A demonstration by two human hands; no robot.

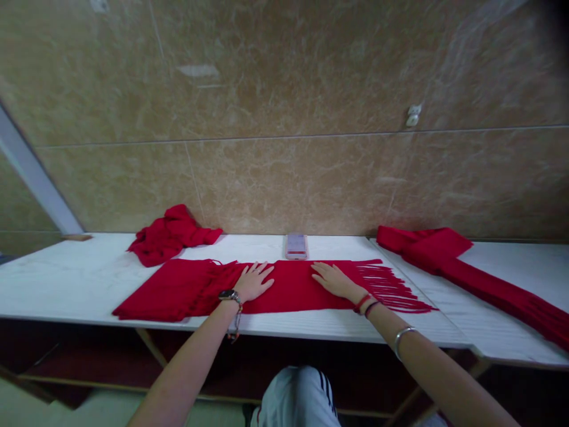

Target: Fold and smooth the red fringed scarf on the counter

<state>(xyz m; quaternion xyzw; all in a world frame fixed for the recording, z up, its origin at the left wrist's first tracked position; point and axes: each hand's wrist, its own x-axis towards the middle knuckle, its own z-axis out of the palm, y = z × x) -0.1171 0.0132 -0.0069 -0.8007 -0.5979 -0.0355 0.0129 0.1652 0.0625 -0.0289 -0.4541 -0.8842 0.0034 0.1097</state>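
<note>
Resting Two Flat Hands on a Red Scarf

The red scarf (pixel 291 287) lies flat along the front of the white table (pixel 66 276), just in front of a phone (pixel 296 245). The left hand (pixel 254 281) is on top with its fingers spread. The right hand (pixel 333 280) lies flat too, nearer the fringe (pixel 391 289) on the right end. Both palms are down, and neither hand is gripping anything.

The scarf looks soft, light and floppy, so it should bend and crease easily but not break. Its long edges seem best to pinch, since the thin strings could tangle.
</note>
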